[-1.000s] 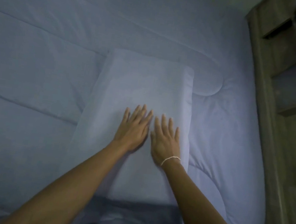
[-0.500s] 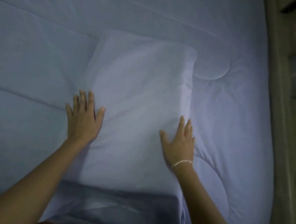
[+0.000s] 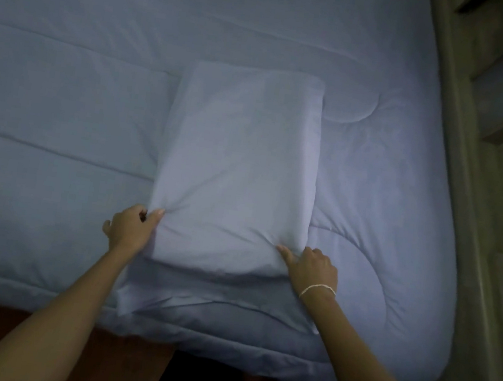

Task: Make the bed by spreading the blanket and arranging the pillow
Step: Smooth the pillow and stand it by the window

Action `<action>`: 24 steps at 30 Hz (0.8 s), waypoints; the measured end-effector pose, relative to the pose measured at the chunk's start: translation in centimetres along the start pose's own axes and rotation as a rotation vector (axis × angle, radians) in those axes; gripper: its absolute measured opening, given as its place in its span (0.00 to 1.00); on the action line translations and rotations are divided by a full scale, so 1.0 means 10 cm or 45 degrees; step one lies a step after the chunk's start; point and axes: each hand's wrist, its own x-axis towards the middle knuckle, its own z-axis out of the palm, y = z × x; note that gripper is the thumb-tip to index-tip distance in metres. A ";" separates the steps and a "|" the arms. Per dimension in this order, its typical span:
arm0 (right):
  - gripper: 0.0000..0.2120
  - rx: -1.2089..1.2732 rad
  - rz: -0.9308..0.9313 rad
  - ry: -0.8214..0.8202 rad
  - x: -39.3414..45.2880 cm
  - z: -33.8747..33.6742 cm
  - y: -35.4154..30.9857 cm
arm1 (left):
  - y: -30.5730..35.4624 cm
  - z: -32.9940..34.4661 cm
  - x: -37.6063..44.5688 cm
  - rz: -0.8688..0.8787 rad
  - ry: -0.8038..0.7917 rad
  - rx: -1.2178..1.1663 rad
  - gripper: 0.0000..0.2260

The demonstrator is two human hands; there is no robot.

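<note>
Pinching pillow (image 3: pixel 237 169) near corners, left hand (image 3: pixel 130 228) and right hand (image 3: pixel 313 267) fingers clamped, blanket (image 3: pixel 63 101) open around.

Pale pillow (image 3: pixel 240 169) lies flat on the spread quilted blanket (image 3: pixel 64 95).

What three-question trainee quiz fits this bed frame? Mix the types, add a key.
1. True or false: the left hand and right hand both pinch the near corners of the pillow.
2. Which wrist wears the thin white bracelet? A) left B) right C) both
3. Fill in: the pillow lies on top of the ____.

Key: 1 true; 2 B; 3 blanket
</note>
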 end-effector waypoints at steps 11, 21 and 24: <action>0.35 0.101 -0.066 -0.336 -0.58 0.12 0.08 | -0.40 -0.10 -0.29 0.150 -0.210 0.140 0.21; 0.34 0.233 -0.287 0.248 -0.59 0.16 -0.59 | -0.18 -0.02 -0.24 0.857 -0.116 0.410 0.32; 0.29 0.034 -0.417 0.155 -0.30 0.20 -0.64 | -0.07 0.02 0.04 0.836 -0.247 0.502 0.33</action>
